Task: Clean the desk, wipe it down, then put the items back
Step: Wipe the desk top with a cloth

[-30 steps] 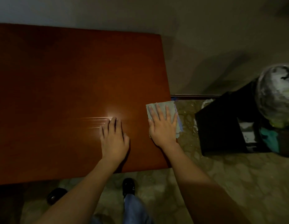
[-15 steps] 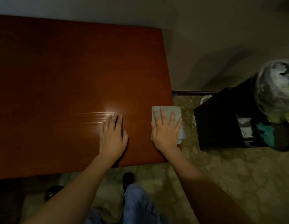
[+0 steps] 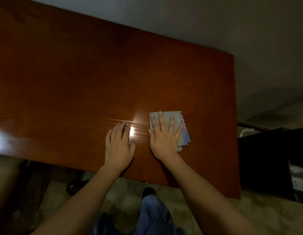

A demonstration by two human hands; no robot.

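Both our hands lie flat with fingers straight: our right hand (image 3: 164,139) presses the folded cloth (image 3: 178,122) onto the bench (image 3: 79,73) near its front right part, our left hand (image 3: 119,145) rests just beside it on bare wood. Soft and light, the cloth probably bunches unless we keep our palm spread across its middle.

No text, label, brand, number or sign could be read anywhere; the dim light and blur left every surface without legible marks.
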